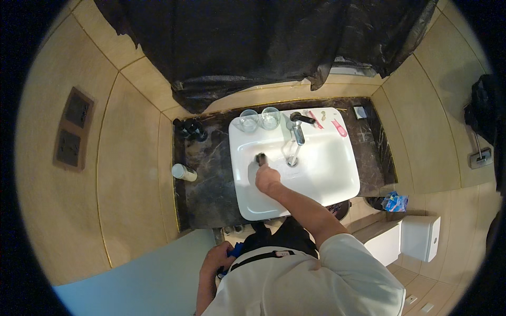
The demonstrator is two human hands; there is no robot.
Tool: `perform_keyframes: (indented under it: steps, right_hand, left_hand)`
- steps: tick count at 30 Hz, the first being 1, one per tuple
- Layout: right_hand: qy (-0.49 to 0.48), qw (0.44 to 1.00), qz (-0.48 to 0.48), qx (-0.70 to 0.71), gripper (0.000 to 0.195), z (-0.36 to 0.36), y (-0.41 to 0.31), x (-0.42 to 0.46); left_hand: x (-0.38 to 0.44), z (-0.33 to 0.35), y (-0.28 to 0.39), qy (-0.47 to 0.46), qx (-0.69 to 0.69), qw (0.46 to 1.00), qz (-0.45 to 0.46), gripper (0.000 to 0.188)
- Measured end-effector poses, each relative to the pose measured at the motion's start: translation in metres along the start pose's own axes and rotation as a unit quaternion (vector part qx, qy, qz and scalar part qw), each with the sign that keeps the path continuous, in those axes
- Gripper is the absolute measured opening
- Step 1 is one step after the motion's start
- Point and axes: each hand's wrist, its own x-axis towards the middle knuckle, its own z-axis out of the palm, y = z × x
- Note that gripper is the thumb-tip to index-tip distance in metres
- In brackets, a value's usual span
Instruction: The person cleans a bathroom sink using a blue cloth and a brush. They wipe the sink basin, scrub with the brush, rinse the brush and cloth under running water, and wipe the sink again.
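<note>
My right hand [268, 178] reaches into the left part of a white ceramic washbasin [332, 173], its fingers closed on a small dark object [261, 158]. That object is motion-blurred, so its exact kind is unclear. To the right of it, a thin stream of water runs from the chrome faucet [299, 134] with a dark lever onto the metal drain [292, 161]. Down by my waist, my left hand [217, 256] rests against something blue [235, 251]. Its fingers are partly hidden, and whether it grips the blue thing is unclear.
Two clear glasses [270, 118] stand on the basin's back ledge, with a pink-handled item [339, 128] at right. A white-capped bottle [184, 172] and dark bottles [191, 129] occupy the dark marble counter [213, 181]. A white toilet [420, 238] stands at right.
</note>
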Motion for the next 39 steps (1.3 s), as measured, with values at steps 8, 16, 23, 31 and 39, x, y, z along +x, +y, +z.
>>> perform_keyframes:
  steps: [8, 16, 23, 31, 39]
  right_hand:
    - [0.051, 0.997, 0.056, 0.000, 0.027, 0.021, 0.066, 0.025]
    - [0.052, 0.998, 0.027, -0.026, 0.030, 0.028, 0.060, 0.017]
    - [0.038, 0.991, 0.082, -0.095, 0.032, 0.015, 0.127, -0.006]
    - [-0.140, 0.967, -0.025, -0.210, 0.030, -0.017, 0.150, -0.076]
    - [-0.081, 0.983, -0.005, -0.166, 0.030, -0.027, 0.177, -0.077]
  left_hand:
    - [-0.006, -0.013, -0.011, 0.012, 0.036, 0.999, 0.003, 0.035]
    - [-0.004, -0.020, -0.011, 0.001, 0.054, 0.998, 0.014, 0.039]
    - [-0.002, -0.008, -0.031, -0.002, 0.043, 0.999, -0.006, 0.037]
    - [0.013, 0.004, -0.024, 0.002, 0.047, 0.998, 0.037, 0.034]
    - [0.023, 0.004, -0.003, -0.029, 0.032, 0.998, 0.044, 0.034]
